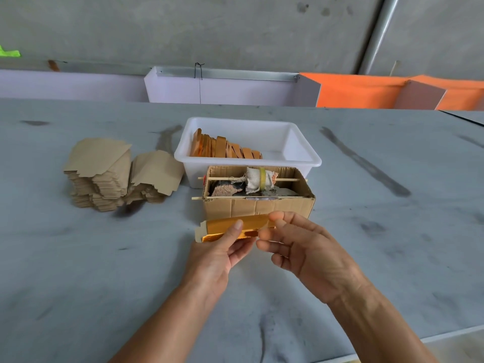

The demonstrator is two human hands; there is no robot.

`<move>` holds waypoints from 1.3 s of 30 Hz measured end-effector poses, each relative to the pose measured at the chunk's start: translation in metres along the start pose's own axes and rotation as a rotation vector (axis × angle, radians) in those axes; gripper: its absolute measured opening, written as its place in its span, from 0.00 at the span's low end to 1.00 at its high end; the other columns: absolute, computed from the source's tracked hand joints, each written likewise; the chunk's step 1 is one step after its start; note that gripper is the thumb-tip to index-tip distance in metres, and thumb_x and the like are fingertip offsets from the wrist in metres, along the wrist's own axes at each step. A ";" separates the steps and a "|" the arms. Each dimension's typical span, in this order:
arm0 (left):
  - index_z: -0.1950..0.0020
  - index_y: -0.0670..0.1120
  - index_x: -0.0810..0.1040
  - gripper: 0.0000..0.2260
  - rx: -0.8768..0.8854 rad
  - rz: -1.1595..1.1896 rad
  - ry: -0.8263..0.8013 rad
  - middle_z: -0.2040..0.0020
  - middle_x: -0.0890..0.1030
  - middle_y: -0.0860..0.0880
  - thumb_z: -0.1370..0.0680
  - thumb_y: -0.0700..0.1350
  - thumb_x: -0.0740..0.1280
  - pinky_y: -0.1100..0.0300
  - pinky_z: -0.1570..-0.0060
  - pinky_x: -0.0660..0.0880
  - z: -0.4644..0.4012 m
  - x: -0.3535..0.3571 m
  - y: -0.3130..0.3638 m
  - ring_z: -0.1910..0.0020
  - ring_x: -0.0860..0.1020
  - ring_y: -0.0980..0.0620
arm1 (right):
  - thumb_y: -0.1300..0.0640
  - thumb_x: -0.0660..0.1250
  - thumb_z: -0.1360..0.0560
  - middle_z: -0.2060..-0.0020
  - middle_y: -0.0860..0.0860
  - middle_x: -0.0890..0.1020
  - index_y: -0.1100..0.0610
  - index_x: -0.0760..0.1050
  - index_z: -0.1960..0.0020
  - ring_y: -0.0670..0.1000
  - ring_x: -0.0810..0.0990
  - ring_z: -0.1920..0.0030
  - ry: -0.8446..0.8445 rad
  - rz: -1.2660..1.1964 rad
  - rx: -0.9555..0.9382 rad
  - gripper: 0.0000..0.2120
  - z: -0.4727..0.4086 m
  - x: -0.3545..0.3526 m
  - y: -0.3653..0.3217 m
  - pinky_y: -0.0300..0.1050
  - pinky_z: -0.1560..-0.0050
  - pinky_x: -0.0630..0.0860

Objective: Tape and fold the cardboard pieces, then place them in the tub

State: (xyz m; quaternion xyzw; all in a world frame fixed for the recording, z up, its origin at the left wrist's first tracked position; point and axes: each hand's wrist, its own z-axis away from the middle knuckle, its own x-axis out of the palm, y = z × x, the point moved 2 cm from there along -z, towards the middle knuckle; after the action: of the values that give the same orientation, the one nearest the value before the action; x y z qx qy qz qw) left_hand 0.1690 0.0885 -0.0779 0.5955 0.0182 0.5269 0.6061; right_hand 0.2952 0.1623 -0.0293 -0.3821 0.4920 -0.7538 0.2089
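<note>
While held up over the gray table: a shiny gold cardboard piece, long and flat, just in front of the brown box.
Left hand: curled round the left part of the gold piece, thumb pressed flat on its top, fingers tucked under.
Right hand: pinching the right end of the same piece, thumb near the top edge, other fingers bent below it.
Gold piece, again: partly folded, with a pale brown flap poking out at the left end.
Tub: white, open on top, sitting on the table behind the brown box and touching it.
Inside the tub: a row of folded gold pieces leaning on each other along the left and front side; right part bare white.
Brown box: open cardboard box between the hands and the tub, with two thin wooden sticks across its top.
On the far stick: a white cloth bundle with a yellow band round it.
Deeper in the box: dark lumpy stuff, too unclear to name.
Flat brown cardboard stacks: two messy piles, left of the tub, close to it, well apart from the hands.
Behind the table: low purple and orange boards under a gray wall.
</note>
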 end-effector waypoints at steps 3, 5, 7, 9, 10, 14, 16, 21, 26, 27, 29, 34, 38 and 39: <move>0.55 0.37 0.78 0.13 -0.008 0.002 0.002 0.63 0.84 0.41 0.38 0.35 0.72 0.58 0.68 0.80 -0.001 0.000 -0.001 0.66 0.83 0.46 | 0.56 0.72 0.37 0.62 0.56 0.84 0.54 0.80 0.57 0.52 0.84 0.61 -0.015 -0.056 0.001 0.09 -0.003 -0.002 0.001 0.39 0.66 0.75; 0.55 0.36 0.78 0.13 -0.006 0.008 -0.004 0.63 0.83 0.41 0.38 0.32 0.71 0.58 0.68 0.80 -0.001 0.000 -0.002 0.66 0.83 0.46 | 0.56 0.74 0.41 0.63 0.55 0.84 0.54 0.80 0.57 0.51 0.83 0.62 -0.004 -0.060 -0.001 0.12 -0.005 -0.003 0.002 0.38 0.67 0.75; 0.53 0.36 0.78 0.11 -0.003 0.009 0.002 0.63 0.83 0.40 0.34 0.30 0.70 0.58 0.68 0.80 -0.003 -0.001 -0.003 0.65 0.83 0.45 | 0.58 0.75 0.42 0.64 0.54 0.83 0.55 0.79 0.56 0.51 0.83 0.63 0.015 -0.055 -0.004 0.14 -0.007 -0.005 0.004 0.37 0.68 0.75; 0.53 0.37 0.78 0.08 0.007 -0.009 0.016 0.64 0.83 0.41 0.30 0.29 0.68 0.58 0.68 0.80 -0.004 -0.003 -0.003 0.66 0.83 0.46 | 0.59 0.75 0.42 0.65 0.54 0.83 0.54 0.79 0.56 0.50 0.83 0.64 0.019 -0.061 -0.005 0.14 -0.009 -0.007 0.007 0.37 0.68 0.76; 0.53 0.37 0.78 0.07 0.015 -0.019 0.020 0.64 0.83 0.41 0.29 0.29 0.68 0.59 0.69 0.79 -0.005 -0.003 -0.003 0.67 0.83 0.46 | 0.60 0.75 0.41 0.66 0.53 0.83 0.54 0.79 0.56 0.50 0.83 0.64 0.010 -0.068 -0.005 0.14 -0.010 -0.007 0.008 0.37 0.68 0.76; 0.55 0.39 0.78 0.06 0.048 -0.058 -0.003 0.65 0.83 0.42 0.28 0.29 0.67 0.59 0.68 0.80 -0.003 -0.003 -0.004 0.68 0.83 0.48 | 0.62 0.73 0.39 0.66 0.53 0.82 0.52 0.83 0.58 0.52 0.83 0.64 -0.084 -0.151 -0.004 0.11 -0.011 -0.005 0.012 0.39 0.67 0.76; 0.55 0.39 0.78 0.06 0.055 -0.058 -0.011 0.65 0.83 0.42 0.28 0.29 0.66 0.59 0.68 0.80 -0.002 -0.002 -0.004 0.68 0.83 0.48 | 0.63 0.72 0.38 0.66 0.53 0.81 0.51 0.84 0.57 0.52 0.82 0.64 -0.127 -0.199 -0.006 0.12 -0.010 -0.004 0.014 0.40 0.66 0.76; 0.50 0.36 0.77 0.08 0.037 -0.049 -0.008 0.59 0.82 0.38 0.28 0.29 0.66 0.59 0.67 0.80 -0.002 -0.002 -0.003 0.66 0.83 0.47 | 0.63 0.82 0.44 0.64 0.53 0.81 0.54 0.83 0.52 0.53 0.83 0.62 -0.239 -0.305 -0.021 0.22 -0.009 -0.001 0.015 0.43 0.64 0.78; 0.54 0.37 0.78 0.06 0.036 -0.048 -0.013 0.63 0.83 0.41 0.28 0.29 0.66 0.60 0.69 0.79 -0.001 -0.001 -0.002 0.67 0.83 0.48 | 0.63 0.79 0.40 0.65 0.53 0.80 0.53 0.83 0.52 0.52 0.82 0.63 -0.273 -0.254 -0.073 0.18 -0.008 0.003 0.015 0.42 0.63 0.77; 0.55 0.38 0.78 0.06 0.037 -0.047 -0.015 0.65 0.83 0.42 0.28 0.29 0.66 0.60 0.70 0.79 -0.001 -0.001 -0.002 0.68 0.82 0.49 | 0.64 0.76 0.38 0.66 0.53 0.80 0.53 0.83 0.52 0.52 0.81 0.64 -0.257 -0.224 -0.087 0.16 -0.007 0.003 0.015 0.42 0.63 0.77; 0.56 0.38 0.78 0.06 0.039 -0.051 -0.016 0.66 0.83 0.43 0.28 0.29 0.66 0.60 0.70 0.78 -0.001 -0.002 -0.002 0.69 0.82 0.49 | 0.64 0.73 0.37 0.66 0.53 0.80 0.53 0.81 0.52 0.52 0.81 0.65 -0.213 -0.138 -0.121 0.15 -0.007 0.004 0.015 0.42 0.64 0.76; 0.59 0.39 0.79 0.06 0.044 -0.080 -0.021 0.66 0.83 0.42 0.28 0.29 0.67 0.58 0.68 0.80 0.000 -0.003 -0.002 0.68 0.82 0.48 | 0.65 0.71 0.37 0.68 0.52 0.80 0.59 0.68 0.46 0.54 0.81 0.67 -0.120 0.218 -0.223 0.21 -0.004 0.004 0.010 0.41 0.64 0.75; 0.68 0.42 0.82 0.12 0.027 -0.068 -0.016 0.64 0.83 0.40 0.29 0.29 0.68 0.56 0.66 0.81 0.001 -0.002 -0.002 0.67 0.83 0.46 | 0.70 0.70 0.33 0.68 0.51 0.81 0.54 0.63 0.43 0.54 0.83 0.65 -0.110 0.457 -0.245 0.25 -0.001 0.007 0.009 0.37 0.63 0.74; 0.69 0.43 0.82 0.12 0.024 -0.063 -0.015 0.63 0.83 0.39 0.30 0.29 0.68 0.56 0.66 0.81 0.001 -0.001 -0.001 0.66 0.83 0.45 | 0.72 0.70 0.32 0.67 0.51 0.81 0.53 0.64 0.43 0.54 0.83 0.64 -0.103 0.495 -0.259 0.25 -0.001 0.008 0.009 0.37 0.61 0.75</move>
State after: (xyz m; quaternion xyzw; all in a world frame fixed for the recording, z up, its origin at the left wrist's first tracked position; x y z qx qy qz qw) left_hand 0.1700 0.0873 -0.0794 0.6057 0.0389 0.5030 0.6153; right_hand 0.2888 0.1534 -0.0344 -0.3117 0.6513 -0.5904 0.3607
